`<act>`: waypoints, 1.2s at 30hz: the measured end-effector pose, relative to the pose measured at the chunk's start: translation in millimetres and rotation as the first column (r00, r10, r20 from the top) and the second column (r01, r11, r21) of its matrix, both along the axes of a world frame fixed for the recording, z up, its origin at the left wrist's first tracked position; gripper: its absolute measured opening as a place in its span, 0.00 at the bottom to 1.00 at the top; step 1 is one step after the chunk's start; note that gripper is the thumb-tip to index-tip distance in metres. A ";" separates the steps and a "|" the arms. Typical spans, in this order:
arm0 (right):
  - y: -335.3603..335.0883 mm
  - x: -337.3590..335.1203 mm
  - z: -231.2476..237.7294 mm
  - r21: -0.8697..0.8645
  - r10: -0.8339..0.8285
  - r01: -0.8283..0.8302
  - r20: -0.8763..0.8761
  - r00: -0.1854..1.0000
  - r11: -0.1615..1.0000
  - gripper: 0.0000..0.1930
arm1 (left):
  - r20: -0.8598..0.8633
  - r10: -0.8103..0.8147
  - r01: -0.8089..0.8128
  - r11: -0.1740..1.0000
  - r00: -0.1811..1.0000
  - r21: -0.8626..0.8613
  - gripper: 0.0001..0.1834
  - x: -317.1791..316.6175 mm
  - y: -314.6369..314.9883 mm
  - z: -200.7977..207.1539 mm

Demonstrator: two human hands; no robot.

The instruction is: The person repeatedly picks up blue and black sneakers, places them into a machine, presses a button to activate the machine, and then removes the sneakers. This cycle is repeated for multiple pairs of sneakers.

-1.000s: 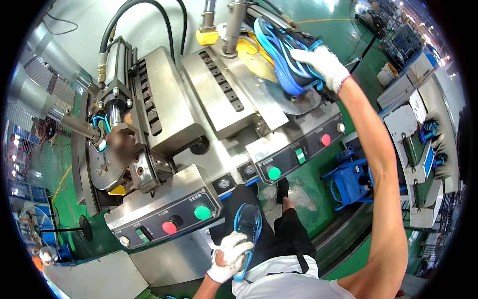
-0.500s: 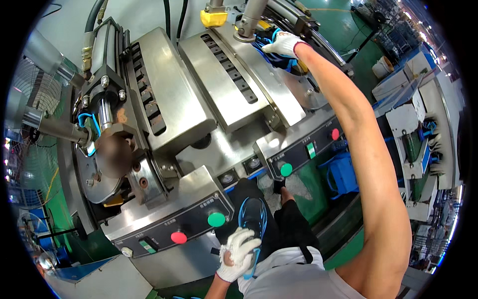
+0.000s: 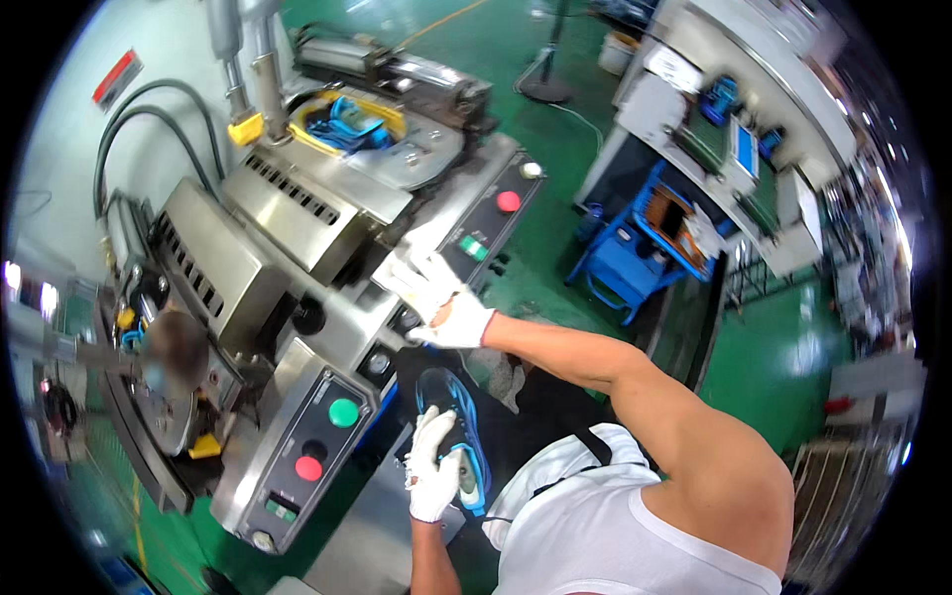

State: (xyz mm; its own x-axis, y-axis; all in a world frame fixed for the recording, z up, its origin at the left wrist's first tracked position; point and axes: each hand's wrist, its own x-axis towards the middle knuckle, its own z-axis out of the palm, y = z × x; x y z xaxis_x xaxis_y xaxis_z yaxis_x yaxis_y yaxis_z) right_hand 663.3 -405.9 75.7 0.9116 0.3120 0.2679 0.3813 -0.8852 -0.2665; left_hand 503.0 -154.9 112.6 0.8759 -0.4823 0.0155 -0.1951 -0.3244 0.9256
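My left hand (image 3: 433, 466), in a white knit glove, is closed round a black and blue shoe (image 3: 466, 436) low in front of my body. My right hand (image 3: 436, 302), gloved the same way, has its fingers stretched out over the machine's front edge, with nothing seen in it. Another black and blue shoe (image 3: 347, 124) sits in the machine's far right station, inside a yellow-edged holder (image 3: 395, 117). In front of that station, a control panel bears a red button (image 3: 508, 201) and a green switch (image 3: 473, 247).
The steel machine (image 3: 307, 223) fills the left side, with a second panel holding a green button (image 3: 343, 413) and a red button (image 3: 309, 467). A blue cart (image 3: 620, 260) stands to the right, before a workbench (image 3: 684, 109) carrying shoes.
My right hand has let go of the shoe at the right station and drawn back toward me. The view has turned right. My left hand still holds its shoe.
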 end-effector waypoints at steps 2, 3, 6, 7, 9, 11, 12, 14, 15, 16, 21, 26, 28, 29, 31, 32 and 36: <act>-8.3 -5.3 -0.6 0.067 -0.022 0.024 -0.041 0.999 0.997 0.50 | -0.036 0.014 -0.015 1.000 0.999 -0.021 0.28 1.6 -12.0 -0.7; -16.2 -19.1 1.6 0.193 -0.041 0.055 -0.074 0.996 0.980 0.49 | -0.055 0.022 -0.026 0.996 0.998 -0.081 0.26 3.4 -18.1 -1.7; -46.7 -88.9 21.7 0.484 -0.046 0.119 -0.161 0.986 0.867 0.43 | 0.056 0.020 -0.016 0.998 0.998 -0.064 0.25 1.9 -42.2 -5.6; -61.8 -123.4 14.0 0.615 -0.049 0.127 -0.141 0.989 0.778 0.42 | 0.053 0.001 0.003 0.997 0.999 -0.082 0.26 3.2 -52.5 -9.4; -80.6 -201.1 39.6 0.624 -0.082 0.344 -0.409 0.909 0.701 0.43 | -0.065 0.079 -0.086 0.990 0.995 -0.109 0.21 0.8 -83.8 3.9; -86.2 -262.9 47.4 0.648 -0.080 0.381 -0.444 0.893 0.659 0.47 | -0.072 0.073 -0.086 0.979 0.995 -0.186 0.20 3.1 -118.1 23.9; -90.1 -288.2 65.7 0.548 -0.121 0.421 -0.500 0.857 0.723 0.53 | 0.087 -0.005 0.017 0.990 0.996 -0.141 0.21 9.5 -138.7 31.6; -89.5 -322.2 79.7 0.606 -0.220 0.501 -0.478 0.850 0.617 0.58 | 0.198 -0.112 0.151 0.970 0.974 -0.193 0.22 5.1 -198.7 67.0; -98.9 -323.4 89.5 0.650 -0.269 0.483 -0.406 0.873 0.586 0.59 | 0.260 -0.176 0.236 0.945 0.949 -0.225 0.24 1.5 -228.4 79.2; -104.2 -327.6 83.1 0.678 -0.431 0.496 -0.282 0.857 0.542 0.59 | 0.321 -0.240 0.327 0.912 0.916 -0.249 0.25 -5.1 -260.0 92.1; -193.1 -332.5 103.7 0.843 -0.904 0.484 0.006 0.427 0.234 0.48 | 0.635 -0.514 0.768 0.607 0.577 -0.206 0.36 -44.5 -392.1 173.3; -351.7 -309.6 118.8 0.980 -0.985 0.168 0.084 0.152 0.109 0.40 | 0.718 -0.568 0.890 0.425 0.403 -0.163 0.39 -59.1 -400.4 126.0; -448.6 -307.9 116.5 0.931 -0.996 0.356 0.062 0.068 0.082 0.38 | 0.603 -0.662 0.862 0.500 0.444 -0.085 0.36 -49.9 -369.3 92.6; -497.2 -309.9 110.2 0.885 -0.999 0.464 0.023 0.049 0.043 0.38 | 0.491 -0.690 0.824 0.556 0.532 -0.111 0.35 -47.0 -350.3 64.7; -605.8 -327.4 93.3 0.763 -0.992 0.646 -0.100 0.083 -0.023 0.37 | 0.292 -0.674 0.721 0.688 0.678 -0.086 0.32 -42.3 -304.7 29.0; -662.5 -346.4 83.1 0.686 -0.980 0.727 -0.167 0.106 -0.038 0.37 | 0.225 -0.653 0.671 0.742 0.723 -0.002 0.31 -41.5 -283.1 16.5; -806.3 -388.8 64.4 0.326 -0.941 0.945 -0.319 0.111 0.001 0.37 | -0.031 -0.402 0.398 0.890 0.915 0.223 0.25 -32.1 -195.9 7.6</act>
